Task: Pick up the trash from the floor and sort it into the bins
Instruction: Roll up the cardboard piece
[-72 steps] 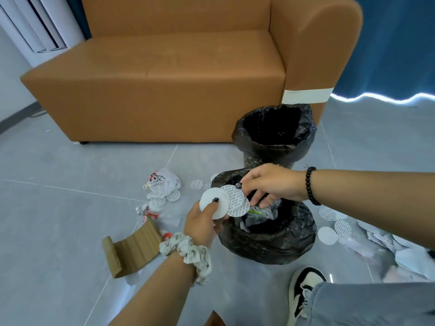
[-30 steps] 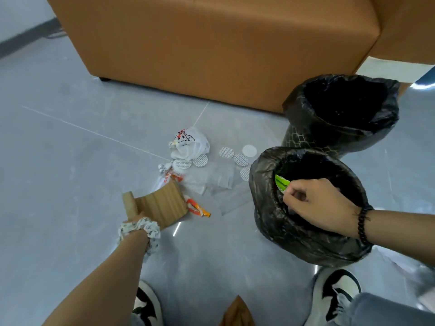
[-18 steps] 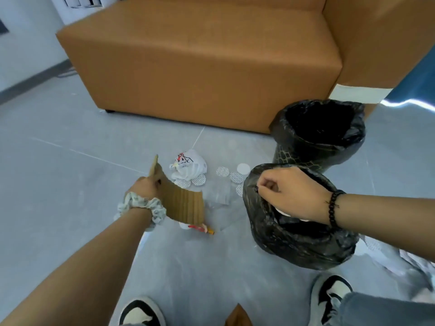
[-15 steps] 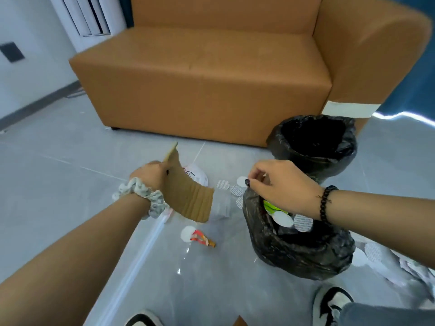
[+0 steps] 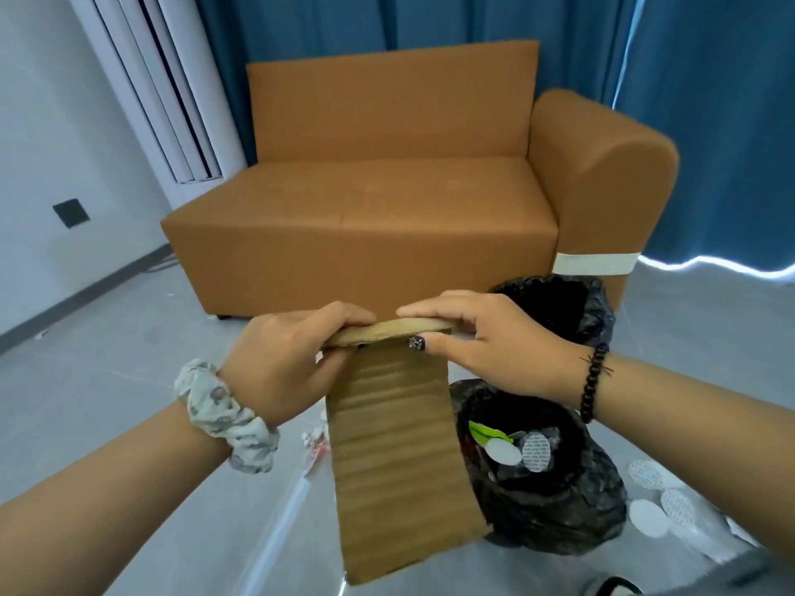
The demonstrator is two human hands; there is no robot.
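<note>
Both my hands grip the folded top edge of the brown corrugated cardboard strip (image 5: pixel 400 458): left hand (image 5: pixel 292 359) pinching the left end, right hand (image 5: pixel 486 342) with thumb below and fingers laid over the right end. The strip hangs down in front of me, above the floor, just left of the near black-bagged bin (image 5: pixel 546 483). Risk: the strip looks longer than that bin's mouth is wide, so if I lower it flat it may bridge the rim or tip the soft bag; folding it further could make it spring back out. Wrong-bin risk too: the near bin holds white round seals (image 5: pixel 503 451) and a green scrap, and I cannot tell which bin takes cardboard. The far black-bagged bin (image 5: pixel 593 311) is half hidden behind my right hand, contents unseen. Floor litter beneath the strip is mostly covered; more round white discs (image 5: pixel 649 516) lie at right.
</note>
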